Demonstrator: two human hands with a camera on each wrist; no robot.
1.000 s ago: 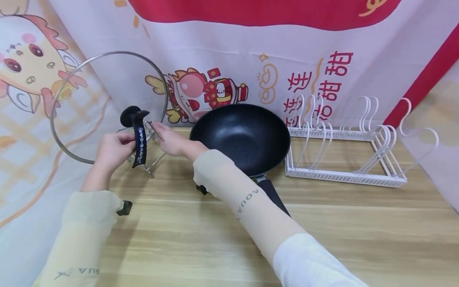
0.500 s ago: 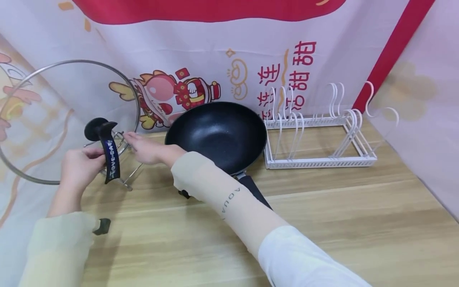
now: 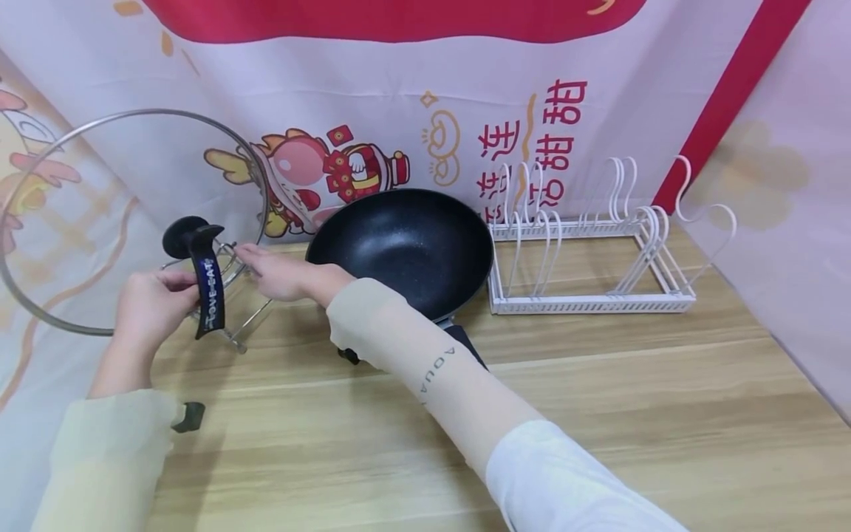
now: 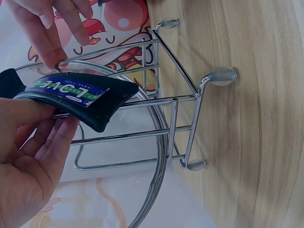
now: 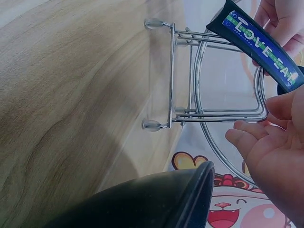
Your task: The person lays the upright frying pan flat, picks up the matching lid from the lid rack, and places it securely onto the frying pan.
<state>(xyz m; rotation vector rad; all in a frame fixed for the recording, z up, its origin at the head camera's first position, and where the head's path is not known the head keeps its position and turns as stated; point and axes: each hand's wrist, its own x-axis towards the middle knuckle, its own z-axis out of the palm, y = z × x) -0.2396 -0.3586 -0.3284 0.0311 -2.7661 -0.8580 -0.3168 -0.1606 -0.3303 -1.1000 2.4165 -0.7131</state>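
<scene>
A glass lid (image 3: 262, 174) with a steel rim stands upright in a chrome wire rack (image 4: 190, 114). Its black handle (image 3: 210, 292) carries a blue "LOVE EAT" label and faces me. Just beside the handle my left hand (image 3: 149, 303) pinches a wire of the rack between thumb and fingers, partly hidden behind the handle in the left wrist view. From the other side my right hand (image 5: 275, 142) has its thumb and fingers around the rack's upper corner. The rack's feet (image 4: 223, 76) rest on the wooden table.
A black wok (image 3: 405, 247) sits right of the rack, under my right forearm, its dark handle (image 3: 465, 341) pointing toward me. Farther right stands a white rack (image 3: 592, 304) with curved wire dividers. A printed cloth (image 3: 372, 74) hangs behind the table (image 3: 425, 443).
The head view has swung to the right, so everything sits further left in it. Both hands stay at the chrome rack, and the lid stays upright.
</scene>
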